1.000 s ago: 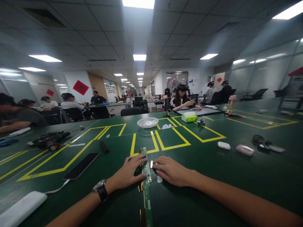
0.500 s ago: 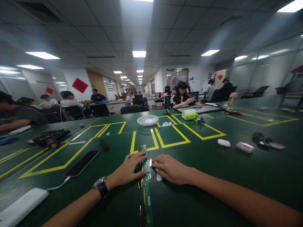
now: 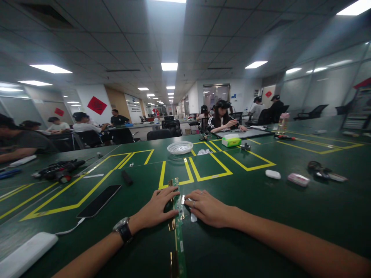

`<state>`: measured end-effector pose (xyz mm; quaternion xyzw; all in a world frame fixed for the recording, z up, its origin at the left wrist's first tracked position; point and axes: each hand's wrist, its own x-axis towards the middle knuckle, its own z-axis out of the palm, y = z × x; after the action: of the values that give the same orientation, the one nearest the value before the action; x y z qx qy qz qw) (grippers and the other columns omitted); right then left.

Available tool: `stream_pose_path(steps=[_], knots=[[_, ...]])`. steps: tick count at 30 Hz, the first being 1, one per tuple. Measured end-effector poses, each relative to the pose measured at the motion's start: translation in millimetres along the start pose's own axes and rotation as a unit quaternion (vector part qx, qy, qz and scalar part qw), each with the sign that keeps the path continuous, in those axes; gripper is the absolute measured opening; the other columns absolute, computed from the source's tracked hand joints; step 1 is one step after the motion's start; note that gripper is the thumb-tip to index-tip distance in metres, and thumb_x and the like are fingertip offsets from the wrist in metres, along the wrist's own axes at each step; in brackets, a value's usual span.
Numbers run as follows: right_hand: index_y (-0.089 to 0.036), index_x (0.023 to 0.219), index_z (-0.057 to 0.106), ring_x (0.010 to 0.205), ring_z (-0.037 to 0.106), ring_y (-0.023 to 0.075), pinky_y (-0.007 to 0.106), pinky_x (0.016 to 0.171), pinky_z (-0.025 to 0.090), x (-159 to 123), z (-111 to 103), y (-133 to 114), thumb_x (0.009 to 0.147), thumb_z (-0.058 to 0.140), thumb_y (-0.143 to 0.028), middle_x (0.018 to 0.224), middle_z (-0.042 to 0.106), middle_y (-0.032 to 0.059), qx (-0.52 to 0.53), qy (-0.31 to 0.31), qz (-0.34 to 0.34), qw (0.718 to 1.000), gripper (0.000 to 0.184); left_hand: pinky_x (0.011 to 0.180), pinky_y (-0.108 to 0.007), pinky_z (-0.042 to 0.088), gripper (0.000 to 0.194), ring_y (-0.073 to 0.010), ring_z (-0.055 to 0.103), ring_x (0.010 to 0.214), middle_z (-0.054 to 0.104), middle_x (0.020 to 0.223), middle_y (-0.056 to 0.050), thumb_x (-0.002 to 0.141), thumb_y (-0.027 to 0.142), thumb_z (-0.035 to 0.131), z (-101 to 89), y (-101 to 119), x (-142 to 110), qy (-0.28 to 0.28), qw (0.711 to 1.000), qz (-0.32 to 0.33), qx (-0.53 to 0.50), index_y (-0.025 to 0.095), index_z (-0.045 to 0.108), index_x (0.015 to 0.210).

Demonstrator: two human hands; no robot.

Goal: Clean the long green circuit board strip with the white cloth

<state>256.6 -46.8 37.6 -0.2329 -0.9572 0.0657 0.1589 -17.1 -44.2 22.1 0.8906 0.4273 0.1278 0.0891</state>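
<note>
A long, narrow green circuit board (image 3: 180, 235) with copper-coloured strips along its left edge lies lengthwise on the table in front of me. My left hand (image 3: 158, 206) rests across its upper part. Its fingers are spread and pressed down, the thumb apart from them, and a watch is on that wrist. Just right of the board is my right hand (image 3: 207, 207), palm down, with bent fingers at a shiny, clear piece of film (image 3: 194, 217). The fingers cover much of that film, and its full shape is hidden.
A white basket (image 3: 180, 148) and a green tissue pack (image 3: 231, 142) stand farther back. To the left lie a phone (image 3: 99, 201), a white power bank (image 3: 29, 253) and a black stick (image 3: 126, 177). White (image 3: 273, 174) and pink (image 3: 298, 179) cases lie right. A person (image 3: 224, 119) sits opposite.
The view has shifted very slightly. Both hands and the circuit board stay in nearly the same place.
</note>
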Motion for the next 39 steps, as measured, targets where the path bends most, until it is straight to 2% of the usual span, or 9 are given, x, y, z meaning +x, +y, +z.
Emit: stream_pose_path(steps=[10,14,19,25,33,36,39], knots=[[-0.014,0.136,0.054,0.127,0.048,0.0220,0.040,0.109,0.034,3.3,-3.3,6.3,0.098,0.043,-0.017,0.134,0.059,0.0126,0.052,-0.006,-0.069,0.996,0.039,0.113,-0.051,0.025,0.062,-0.0320,0.033,0.141,0.035,0.156,-0.008,0.094,0.061,0.049,-3.0,2.2,1.6,-0.014,1.000,0.022,0.003,0.028,0.044,0.146],[-0.012,0.138,0.053,0.128,0.047,0.0222,0.040,0.111,0.033,3.6,-6.0,7.0,0.099,0.042,-0.016,0.139,0.057,0.0119,0.064,-0.012,-0.072,0.995,0.041,0.114,-0.051,0.024,0.062,-0.0319,0.033,0.142,0.035,0.157,-0.007,0.094,0.061,0.050,-4.3,2.8,0.8,-0.017,1.000,0.025,-0.004,0.029,0.043,0.147],[-0.016,0.140,0.052,0.128,0.047,0.0218,0.041,0.110,0.035,4.5,-4.4,10.4,0.098,0.043,-0.014,0.140,0.057,0.0104,0.081,-0.009,-0.077,0.994,0.043,0.115,-0.051,0.024,0.062,-0.0315,0.032,0.142,0.035,0.157,-0.006,0.094,0.061,0.050,-3.2,1.0,0.3,-0.020,1.000,0.022,-0.008,0.029,0.042,0.147],[-0.016,0.136,0.056,0.128,0.048,0.0215,0.040,0.110,0.035,6.0,-4.1,7.9,0.094,0.047,-0.010,0.137,0.059,0.0103,0.090,-0.001,-0.061,0.994,0.044,0.115,-0.051,0.023,0.061,-0.0310,0.031,0.143,0.034,0.157,-0.005,0.095,0.060,0.050,-0.9,-0.8,0.7,-0.016,0.999,0.020,-0.021,0.031,0.042,0.147],[-0.015,0.125,0.064,0.122,0.055,0.0184,0.035,0.108,0.039,8.8,-9.9,11.1,0.091,0.042,-0.004,0.128,0.065,0.0096,0.085,-0.004,-0.048,0.995,0.042,0.113,-0.047,0.031,0.075,-0.0309,0.032,0.141,0.034,0.157,-0.005,0.092,0.059,0.055,-3.9,3.7,-2.2,-0.020,0.998,0.026,-0.055,0.030,0.026,0.155],[-0.015,0.131,0.059,0.131,0.049,0.0196,0.039,0.111,0.035,12.2,-7.1,10.4,0.092,0.044,-0.005,0.138,0.057,0.0113,0.056,0.028,-0.058,0.996,0.043,0.113,-0.049,0.031,0.074,-0.0320,0.035,0.138,0.034,0.157,-0.005,0.093,0.059,0.054,-4.3,4.6,-2.2,-0.027,0.997,0.041,-0.057,0.031,0.026,0.155],[-0.016,0.137,0.053,0.137,0.041,0.0202,0.042,0.114,0.032,16.6,-4.7,6.2,0.094,0.044,-0.009,0.145,0.051,0.0128,0.046,0.008,-0.115,0.992,0.045,0.112,-0.049,0.031,0.077,-0.0324,0.040,0.135,0.031,0.158,-0.006,0.094,0.059,0.052,-3.3,3.6,-2.0,-0.025,0.996,0.055,-0.064,0.032,0.018,0.157]])
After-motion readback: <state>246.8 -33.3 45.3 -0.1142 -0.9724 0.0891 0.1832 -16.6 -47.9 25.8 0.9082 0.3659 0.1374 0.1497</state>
